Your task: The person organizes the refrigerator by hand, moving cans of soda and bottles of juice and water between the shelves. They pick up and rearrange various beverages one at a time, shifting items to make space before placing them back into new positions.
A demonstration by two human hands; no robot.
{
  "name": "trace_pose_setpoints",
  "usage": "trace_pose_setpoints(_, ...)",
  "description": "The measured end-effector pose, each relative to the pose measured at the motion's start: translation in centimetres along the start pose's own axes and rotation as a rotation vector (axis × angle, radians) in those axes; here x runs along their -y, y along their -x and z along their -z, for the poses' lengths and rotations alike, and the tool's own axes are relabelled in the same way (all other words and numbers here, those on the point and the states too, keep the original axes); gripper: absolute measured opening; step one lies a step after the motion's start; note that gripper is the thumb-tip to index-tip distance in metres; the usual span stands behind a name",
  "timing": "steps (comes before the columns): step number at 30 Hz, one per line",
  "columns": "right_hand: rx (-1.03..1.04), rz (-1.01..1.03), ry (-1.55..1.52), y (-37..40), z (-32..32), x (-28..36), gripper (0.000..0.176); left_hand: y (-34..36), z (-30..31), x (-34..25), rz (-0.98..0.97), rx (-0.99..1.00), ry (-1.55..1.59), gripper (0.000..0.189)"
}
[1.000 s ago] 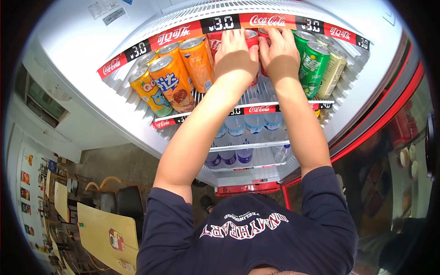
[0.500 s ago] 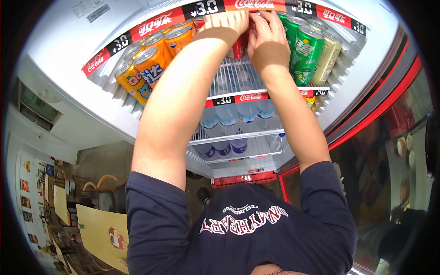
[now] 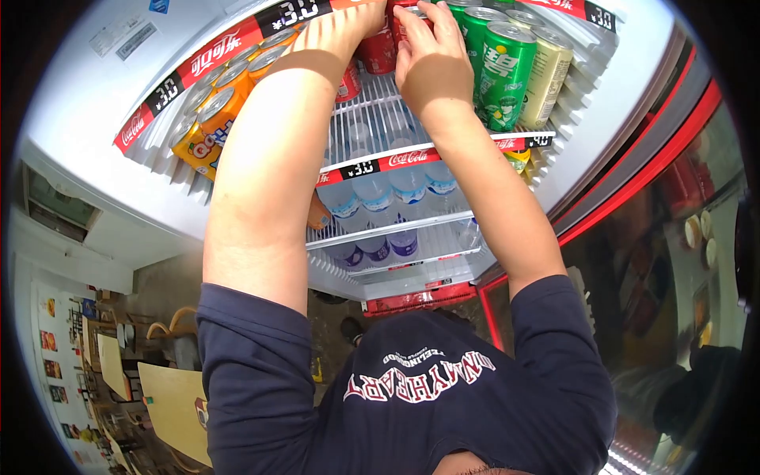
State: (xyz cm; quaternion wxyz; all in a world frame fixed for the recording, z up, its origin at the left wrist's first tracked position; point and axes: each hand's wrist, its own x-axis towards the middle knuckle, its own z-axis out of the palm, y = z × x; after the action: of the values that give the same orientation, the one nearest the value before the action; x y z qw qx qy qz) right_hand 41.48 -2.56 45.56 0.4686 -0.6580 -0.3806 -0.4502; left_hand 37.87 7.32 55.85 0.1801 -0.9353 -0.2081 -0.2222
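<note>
My left hand [image 3: 342,28] reaches into the upper shelf of a drinks fridge, beside the red cans [image 3: 376,52]. Its fingertips are hidden at the top of the view. My right hand [image 3: 437,67] has its fingers curled against a red can [image 3: 400,30] at the back of the middle row. Another red can [image 3: 348,84] stands nearer the front, partly behind my left forearm. Orange cans [image 3: 218,111] stand to the left. Green cans [image 3: 507,75] and a pale can [image 3: 548,77] are close to the right of my right hand.
A red price strip [image 3: 408,158] edges the wire shelf. Water bottles [image 3: 374,190] and purple-labelled bottles [image 3: 378,249] stand on lower shelves. The open red-edged fridge door [image 3: 633,166] is on my right. Tables [image 3: 170,404] and chairs are at lower left.
The view has shifted, so the shelf appears lower and farther left. My hands have moved apart, and more of the red cans between them shows.
</note>
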Motion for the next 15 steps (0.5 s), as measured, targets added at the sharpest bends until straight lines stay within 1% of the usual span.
trace_pose_setpoints(5, -0.033, 0.043, 0.002, 0.2, -0.5, -0.3, 0.041, 1.0, 0.9, 0.9, -0.013, 0.004, -0.033, 0.042)
trace_pose_setpoints(10, -0.059, 0.087, 0.049, 0.2, -0.4, -0.2, 0.039, 3.5, 1.9, 3.3, -0.021, 0.017, -0.115, 0.042)
trace_pose_setpoints(15, -0.068, 0.112, 0.099, 0.0, -0.1, 0.0, 0.040, 4.4, 1.7, 3.8, -0.022, 0.021, -0.136, 0.041)
